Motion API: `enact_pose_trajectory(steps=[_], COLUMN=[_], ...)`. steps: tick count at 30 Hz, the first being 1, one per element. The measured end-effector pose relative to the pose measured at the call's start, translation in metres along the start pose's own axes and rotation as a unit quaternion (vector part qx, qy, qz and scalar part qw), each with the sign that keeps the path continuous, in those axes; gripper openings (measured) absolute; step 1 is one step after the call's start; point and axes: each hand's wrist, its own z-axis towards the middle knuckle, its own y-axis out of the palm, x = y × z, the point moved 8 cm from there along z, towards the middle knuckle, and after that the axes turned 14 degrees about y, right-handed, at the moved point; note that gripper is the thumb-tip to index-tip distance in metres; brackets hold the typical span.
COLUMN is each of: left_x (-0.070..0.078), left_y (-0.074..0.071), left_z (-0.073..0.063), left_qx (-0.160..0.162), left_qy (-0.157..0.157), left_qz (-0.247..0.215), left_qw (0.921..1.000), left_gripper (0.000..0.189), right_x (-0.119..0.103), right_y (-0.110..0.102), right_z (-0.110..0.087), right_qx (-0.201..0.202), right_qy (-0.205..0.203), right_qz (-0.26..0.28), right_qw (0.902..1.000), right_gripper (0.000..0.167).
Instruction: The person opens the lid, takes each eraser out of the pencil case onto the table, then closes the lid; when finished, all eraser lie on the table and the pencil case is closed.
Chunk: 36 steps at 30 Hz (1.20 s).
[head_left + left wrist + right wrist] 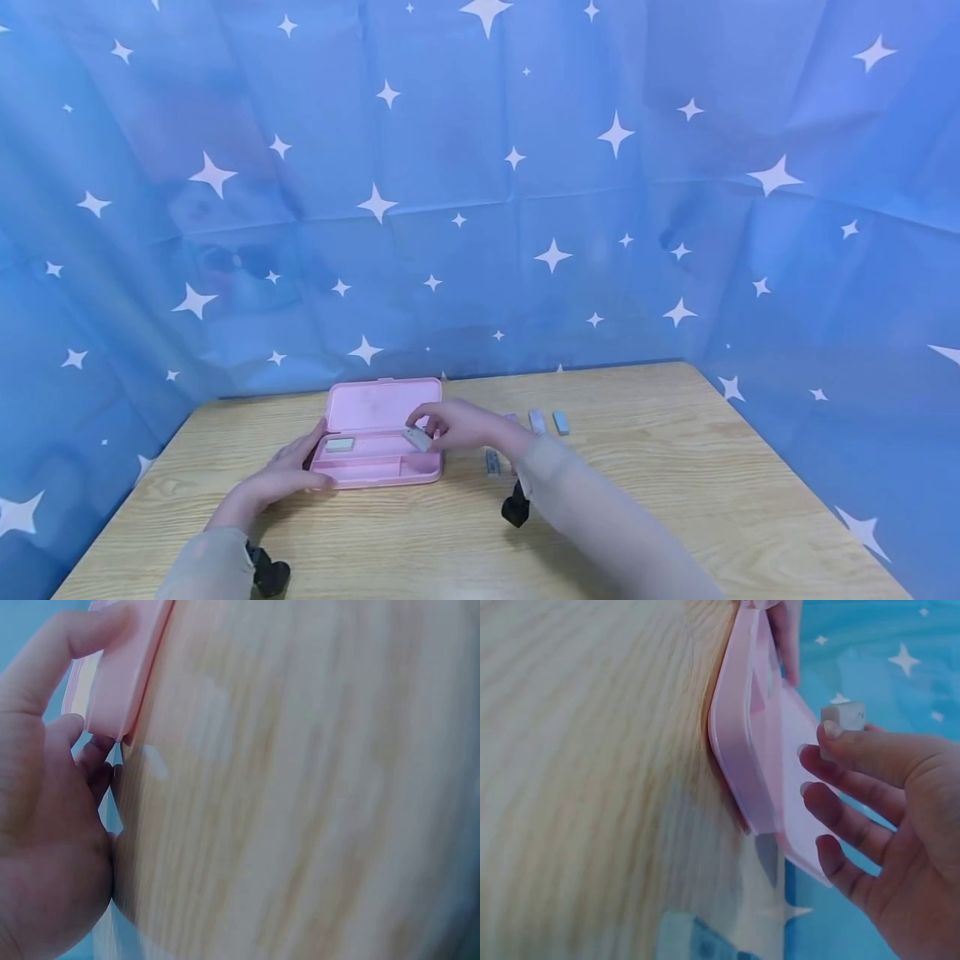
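A pink pencil case (375, 482) lies open on the table, its lid (384, 403) tipped back toward the curtain. My left hand (283, 473) grips its left end, the thumb at the front and the fingers around the side. In the left wrist view the thumb presses on the pink case (124, 690). Over the right part of the case, my right hand (461, 425) pinches a whitish eraser (417, 438) between thumb and fingers; the right wrist view shows this eraser (846, 715) raised above the tray. One pale green eraser (340, 445) sits in the back left compartment.
Right of the case, on the wooden table (637, 483), lie several block erasers: a blue one (561, 423), a pale lilac one (537, 421) and a grey one (492, 462). My right forearm partly covers others. A blue star-patterned curtain (450, 292) hangs behind the table.
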Motion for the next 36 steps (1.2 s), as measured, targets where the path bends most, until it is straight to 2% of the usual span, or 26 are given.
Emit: enact_pose_trajectory(steps=[12,21,26,32,36], left_x=[0.0,0.003,0.001,0.0,-0.001], left_y=[0.001,0.0,0.001,0.001,0.001], left_z=[0.0,-0.001,-0.001,0.0,0.001], left_qx=[-0.004,-0.003,-0.002,-0.004,-0.003], left_qy=[-0.005,-0.001,0.003,-0.001,-0.001], left_qz=[0.002,0.0,-0.006,-0.004,-0.007], left_qw=[1.0,1.0,1.0,1.0,1.0], left_gripper=[0.116,0.116,0.116,0.117,0.118], right_x=[0.032,0.05,0.062,0.076,0.085], right_y=[-0.005,-0.015,-0.018,-0.025,-0.032], right_z=[-0.045,-0.068,-0.08,-0.095,-0.103], right_qx=[0.04,0.081,0.079,0.091,0.113], right_qy=[0.018,0.054,0.07,0.07,0.074], right_qz=[0.072,0.06,0.093,0.132,0.118], right_qw=[0.9964,0.9935,0.9901,0.9846,0.9838], right_gripper=[0.047,0.045,0.044,0.041,0.042])
